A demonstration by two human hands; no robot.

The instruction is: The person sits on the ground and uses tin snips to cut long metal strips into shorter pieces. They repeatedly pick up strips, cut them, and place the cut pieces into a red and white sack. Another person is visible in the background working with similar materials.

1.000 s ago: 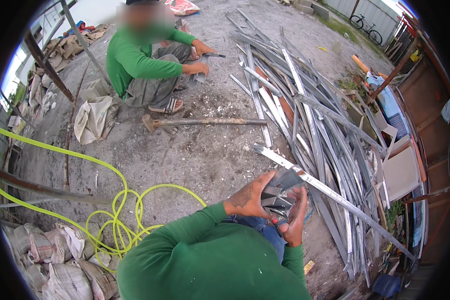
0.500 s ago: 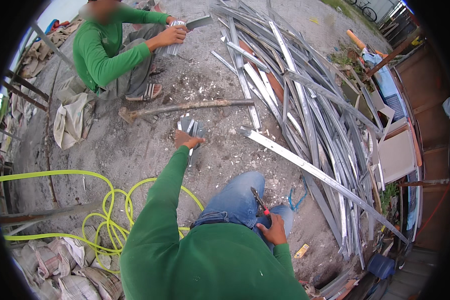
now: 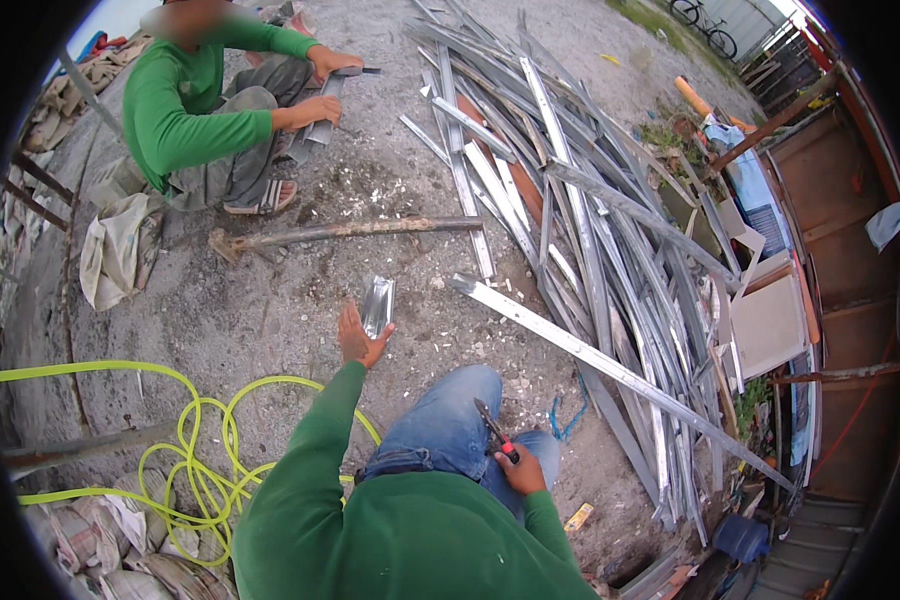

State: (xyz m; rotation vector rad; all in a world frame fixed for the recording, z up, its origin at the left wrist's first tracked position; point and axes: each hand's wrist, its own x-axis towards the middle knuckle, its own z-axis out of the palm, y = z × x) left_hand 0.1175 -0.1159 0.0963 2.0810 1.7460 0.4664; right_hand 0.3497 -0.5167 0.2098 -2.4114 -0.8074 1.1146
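short metal at my left grip, red-handled tool in my right

my left grip [image 3: 365, 335] is half spread at a short piece of shiny metal [image 3: 378, 300] that lies on the bare ground [image 3: 290, 320] ahead of my left knee, fingers along its left side and thumb by its lower end; i cannot tell whether i am squeezing it or only touching it. my right grip [image 3: 523, 468] is closed around a red-handled tool [image 3: 508, 448], its dark end pointing up and left over my jeans [image 3: 440, 410].

to the right, a long metal strip [image 3: 610, 370] slants across a heap of metal strips [image 3: 580, 200]. beyond the short piece lies a long-handled tool [image 3: 360, 231], and past that a co-worker [image 3: 200, 120] in green squats with both hands at a grey metal strip [image 3: 317, 130]. a yellow-green hose [image 3: 120, 367] loops at my left.
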